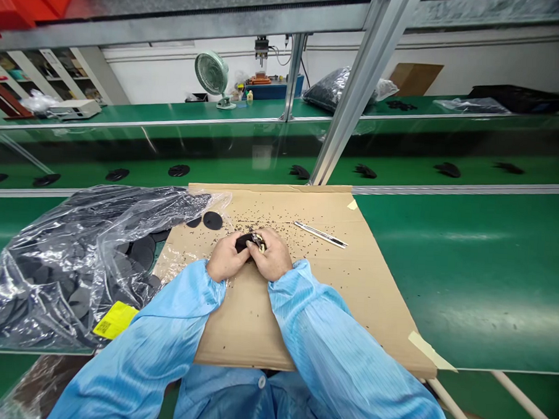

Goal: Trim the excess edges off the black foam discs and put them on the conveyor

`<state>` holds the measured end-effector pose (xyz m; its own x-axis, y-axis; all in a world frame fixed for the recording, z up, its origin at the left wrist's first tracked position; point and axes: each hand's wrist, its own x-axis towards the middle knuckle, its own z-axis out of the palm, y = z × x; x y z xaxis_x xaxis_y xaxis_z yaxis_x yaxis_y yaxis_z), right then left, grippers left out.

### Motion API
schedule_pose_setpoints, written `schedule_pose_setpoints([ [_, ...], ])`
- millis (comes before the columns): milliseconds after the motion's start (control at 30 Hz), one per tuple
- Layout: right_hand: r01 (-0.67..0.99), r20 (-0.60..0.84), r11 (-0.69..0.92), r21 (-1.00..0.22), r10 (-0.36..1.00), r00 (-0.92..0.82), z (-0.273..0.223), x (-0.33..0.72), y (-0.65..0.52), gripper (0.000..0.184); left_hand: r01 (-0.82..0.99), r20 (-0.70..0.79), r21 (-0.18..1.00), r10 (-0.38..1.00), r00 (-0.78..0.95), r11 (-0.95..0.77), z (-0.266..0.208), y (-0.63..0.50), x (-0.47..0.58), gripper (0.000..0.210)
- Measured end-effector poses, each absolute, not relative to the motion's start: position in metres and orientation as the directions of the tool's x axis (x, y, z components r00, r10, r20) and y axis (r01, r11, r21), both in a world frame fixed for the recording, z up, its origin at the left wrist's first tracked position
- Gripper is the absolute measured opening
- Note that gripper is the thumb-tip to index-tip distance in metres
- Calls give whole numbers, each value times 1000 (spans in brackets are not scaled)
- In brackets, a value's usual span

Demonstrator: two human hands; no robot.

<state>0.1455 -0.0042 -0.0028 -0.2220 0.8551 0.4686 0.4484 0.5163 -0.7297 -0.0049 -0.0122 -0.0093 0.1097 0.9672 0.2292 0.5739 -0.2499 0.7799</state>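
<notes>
I have the left hand (226,256) pinching a black part (243,241) just above the cardboard (331,298), and the right hand (274,255) closed around a small metallic tool (259,240) against it. With both hands this close, a slip of the tool could nick the left one — and a brushing sleeve (343,342) could scatter the black specks (251,227). On the plastic bag (51,243), a yellow label (116,320) bears a square code — any print is too small for me.
</notes>
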Motion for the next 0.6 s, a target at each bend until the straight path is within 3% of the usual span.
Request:
schedule_pose_setpoints([
  [600, 457, 467, 516, -724, 855, -226, -3, 146, -4, 14, 574, 226, 781, 968, 111, -248, -11, -12, -5, 22],
])
